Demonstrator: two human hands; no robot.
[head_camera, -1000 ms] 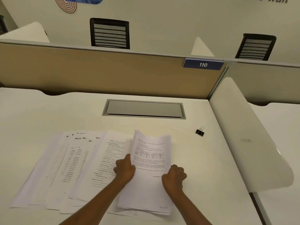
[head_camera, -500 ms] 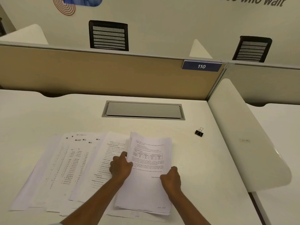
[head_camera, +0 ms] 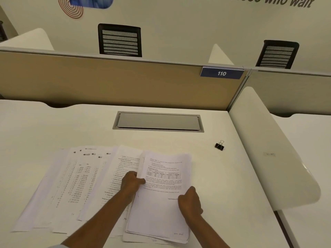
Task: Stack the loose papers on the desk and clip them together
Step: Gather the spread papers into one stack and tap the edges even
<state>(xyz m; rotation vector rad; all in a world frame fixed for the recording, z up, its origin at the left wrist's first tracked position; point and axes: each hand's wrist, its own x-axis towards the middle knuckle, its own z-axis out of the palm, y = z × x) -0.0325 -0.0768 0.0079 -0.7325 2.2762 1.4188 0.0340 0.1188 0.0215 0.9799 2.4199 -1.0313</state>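
Item: white bench [head_camera: 53, 133], with a grey cable hatch [head_camera: 158, 122] set flush in its top, taken as the reference point. Nearer the viewer than the hatch and slightly right: gathered stack [head_camera: 161, 212] of printed sheets lying on the bench, top page bearing text and a small ruled table (print too small to read). Left hand [head_camera: 131, 183] grips the stack's left edge, thumb on the top page, fingers curled beneath. Right hand [head_camera: 190, 201] is curled round the stack's right edge, holding it. Nearer than the hatch and to its left: loose sheets [head_camera: 71, 185], fanned and overlapping, flat on the bench, columns of print with small dark logos at the heads; their right margin runs under the stack. Right of the hatch, a little nearer: one black binder clip [head_camera: 220, 145], wire handles raised, apart from all paper. Behind the hatch: tan partition [head_camera: 107, 81]; on its top right end a blue plate [head_camera: 221, 73] reading "110". Beyond the partition: two black mesh chair backs [head_camera: 120, 40], and wall lettering [head_camera: 286, 0], cut off at the frame's top, reading "those who wait". Far right of the hatch: white curved side divider [head_camera: 268, 149], small label illegible.
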